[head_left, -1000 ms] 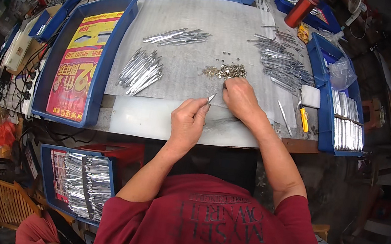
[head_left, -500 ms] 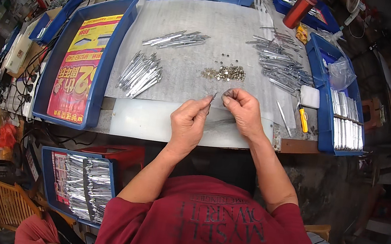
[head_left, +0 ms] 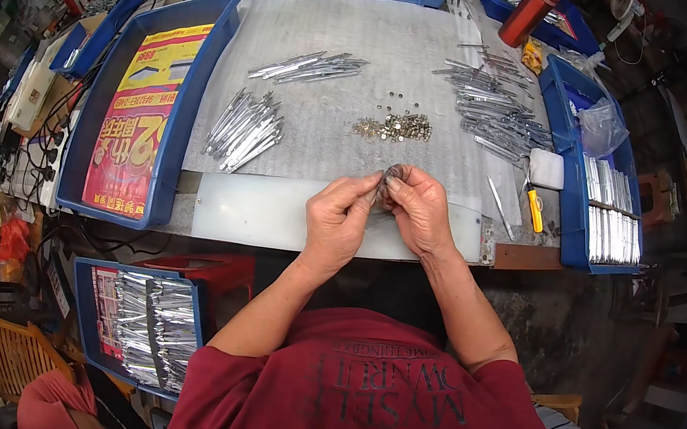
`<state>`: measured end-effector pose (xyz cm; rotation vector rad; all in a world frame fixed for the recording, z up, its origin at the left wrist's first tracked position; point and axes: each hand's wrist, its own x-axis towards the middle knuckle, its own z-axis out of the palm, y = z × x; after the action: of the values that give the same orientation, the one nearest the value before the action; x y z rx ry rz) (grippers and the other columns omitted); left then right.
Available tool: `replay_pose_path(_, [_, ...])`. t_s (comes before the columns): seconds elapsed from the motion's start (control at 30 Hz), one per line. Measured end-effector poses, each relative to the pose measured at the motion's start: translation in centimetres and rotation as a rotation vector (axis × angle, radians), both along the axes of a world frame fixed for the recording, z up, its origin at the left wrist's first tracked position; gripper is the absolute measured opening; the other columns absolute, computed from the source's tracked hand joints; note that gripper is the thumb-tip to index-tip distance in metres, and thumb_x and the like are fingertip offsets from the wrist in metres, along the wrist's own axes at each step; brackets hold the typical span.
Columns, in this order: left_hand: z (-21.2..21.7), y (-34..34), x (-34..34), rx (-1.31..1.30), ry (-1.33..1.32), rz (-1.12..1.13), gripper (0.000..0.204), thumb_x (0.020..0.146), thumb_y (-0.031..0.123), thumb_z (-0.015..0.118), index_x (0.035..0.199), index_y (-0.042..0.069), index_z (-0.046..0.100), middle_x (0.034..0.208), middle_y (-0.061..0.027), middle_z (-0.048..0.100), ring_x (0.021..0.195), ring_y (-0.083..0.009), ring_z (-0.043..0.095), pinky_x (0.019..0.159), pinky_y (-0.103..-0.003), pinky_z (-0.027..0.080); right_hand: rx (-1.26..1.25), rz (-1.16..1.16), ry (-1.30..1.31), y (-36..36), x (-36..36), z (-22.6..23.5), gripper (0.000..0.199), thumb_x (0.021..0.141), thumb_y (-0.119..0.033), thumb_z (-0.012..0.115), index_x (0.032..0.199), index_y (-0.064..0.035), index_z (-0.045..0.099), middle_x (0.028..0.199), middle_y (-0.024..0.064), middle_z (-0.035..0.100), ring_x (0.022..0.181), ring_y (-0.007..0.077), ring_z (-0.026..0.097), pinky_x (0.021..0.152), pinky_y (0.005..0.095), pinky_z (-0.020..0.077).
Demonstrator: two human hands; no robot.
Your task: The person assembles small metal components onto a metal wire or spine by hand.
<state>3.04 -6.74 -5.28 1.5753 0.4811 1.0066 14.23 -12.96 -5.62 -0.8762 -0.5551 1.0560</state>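
My left hand [head_left: 337,218] is closed in a pinch on a thin metal rod, now mostly hidden by the fingers. Its fingertips meet those of my right hand [head_left: 421,214], also pinched, over the table's near edge. Whatever the right fingers hold is too small or hidden to make out. Just beyond the hands lies a heap of small brass-coloured round pieces [head_left: 404,127], with a few dark ones behind it. To the left are a bundle of flat silver strips [head_left: 246,132] and a second bundle [head_left: 309,68]. A larger pile of grey metal strips [head_left: 499,118] lies at the right.
Blue trays stand around the work: one lined with printed paper [head_left: 159,181], one holding silver strips [head_left: 580,194], one low at the left [head_left: 81,293]. Near the right edge lie a yellow-handled screwdriver [head_left: 534,213], a white block [head_left: 546,168] and a pointed metal tool [head_left: 500,207]. A red cylinder [head_left: 527,17] stands behind.
My right hand has moved left and closed up against the left fingertips. The rod's tip, which showed between the hands, is now covered by fingers.
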Motion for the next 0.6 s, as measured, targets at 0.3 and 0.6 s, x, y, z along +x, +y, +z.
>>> replay_pose_path(0.3, [-0.2, -0.1, 0.3, 0.025, 0.003, 0.018, 0.018, 0.079, -0.004, 0.053, 0.096, -0.003, 0.059, 0.080, -0.0051, 0.057, 0.072, -0.0085, 0.052, 0.063, -0.019, 0.041, -0.047, -0.137, -0.209, 0.2, -0.8, -0.3, 0.015, 0.086, -0.015, 0.048, 0.086, -0.0006, 0.053, 0.071, -0.0008, 0.049, 0.063, 0.0061, 0.041, 0.058, 0.0200, 0.0345])
replay_pose_path(0.6, [-0.3, -0.3, 0.6, 0.019, 0.014, 0.040, 0.018, 0.080, -0.005, 0.051, 0.096, -0.004, 0.059, 0.081, -0.0061, 0.057, 0.073, -0.0092, 0.053, 0.064, -0.020, 0.043, -0.108, -0.244, -0.319, 0.1, -1.8, 0.7, 0.020, 0.088, -0.017, 0.044, 0.085, 0.0011, 0.052, 0.072, -0.0017, 0.048, 0.067, 0.0048, 0.041, 0.061, 0.0192, 0.0363])
